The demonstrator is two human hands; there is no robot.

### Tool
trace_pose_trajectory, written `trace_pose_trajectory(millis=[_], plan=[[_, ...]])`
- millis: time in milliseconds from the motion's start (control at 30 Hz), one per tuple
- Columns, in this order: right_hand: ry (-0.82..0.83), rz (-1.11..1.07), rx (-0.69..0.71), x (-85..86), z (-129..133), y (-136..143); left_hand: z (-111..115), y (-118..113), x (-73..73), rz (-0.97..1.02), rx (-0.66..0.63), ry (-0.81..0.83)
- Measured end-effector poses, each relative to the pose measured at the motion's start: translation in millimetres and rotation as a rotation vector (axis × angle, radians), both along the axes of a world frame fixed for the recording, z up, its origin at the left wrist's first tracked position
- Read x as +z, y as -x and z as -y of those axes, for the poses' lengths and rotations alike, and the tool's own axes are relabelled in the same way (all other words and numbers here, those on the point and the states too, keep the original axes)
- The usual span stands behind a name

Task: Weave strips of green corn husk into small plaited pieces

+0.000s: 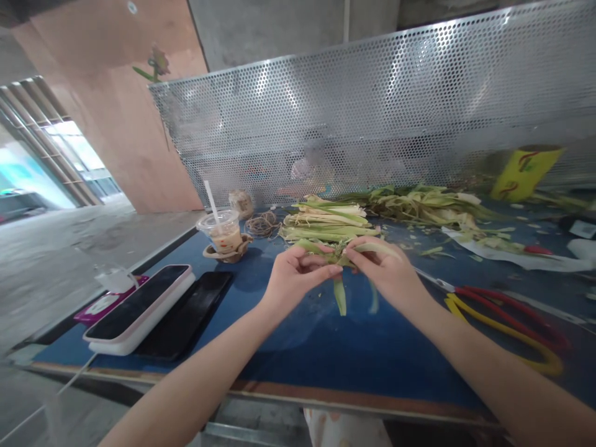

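Note:
Close together over the blue table, my left hand [298, 273] and my right hand [388, 267] both pinch a small cluster of green leaf strips [340, 298]. One strip end hangs down between them, and another loops over the right fingers. The middle of the cluster is partly covered by my fingertips. Just behind my hands lies a neat stack of pale green, flat leaf strips [326, 223], which resemble corn husks. Farther back to the right spreads a looser heap of the same leaves [423, 202].
Scissors [507, 316] with red and yellow handles lie beside my right forearm. At left are an iced drink cup [225, 236], a twine coil [261, 225], a phone on a white block [139, 304] and a black slab [189, 313]. A perforated metal screen [372, 105] stands behind.

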State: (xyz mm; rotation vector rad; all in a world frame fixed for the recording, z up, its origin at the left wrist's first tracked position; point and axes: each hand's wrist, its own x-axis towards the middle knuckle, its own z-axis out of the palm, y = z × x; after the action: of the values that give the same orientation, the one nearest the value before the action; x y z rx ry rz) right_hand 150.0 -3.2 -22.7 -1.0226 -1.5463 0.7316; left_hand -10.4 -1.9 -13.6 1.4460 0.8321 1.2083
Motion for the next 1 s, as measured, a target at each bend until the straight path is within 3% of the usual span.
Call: trace_pose_trajectory(millis=[167, 333, 467, 733, 900, 1000], plan=[[0.112, 0.017, 0.093, 0.8, -1, -3, 0, -1, -0.9, -0.01, 0.009, -0.005], [0.319, -0.183, 0.438, 5.0, 1, -9, -3, 4, -1.0, 0.023, -0.069, 0.008], [0.423, -0.143, 0.605, 9.0, 2, -12, -3, 7, 0.8, -0.004, -0.152, 0.05], [0.398, 0.046, 0.593, 15.1, 2, -21, -3, 7, 1.7, -0.017, -0.15, 0.046], [0.464, 0.132, 0.611, 12.7, 0, -27, -7, 9, 2.1, 0.033, -0.012, 0.035], [0.389, 0.237, 0.507, 9.1, 3, -20, -9, 10, 2.6, 0.092, 0.039, 0.13]])
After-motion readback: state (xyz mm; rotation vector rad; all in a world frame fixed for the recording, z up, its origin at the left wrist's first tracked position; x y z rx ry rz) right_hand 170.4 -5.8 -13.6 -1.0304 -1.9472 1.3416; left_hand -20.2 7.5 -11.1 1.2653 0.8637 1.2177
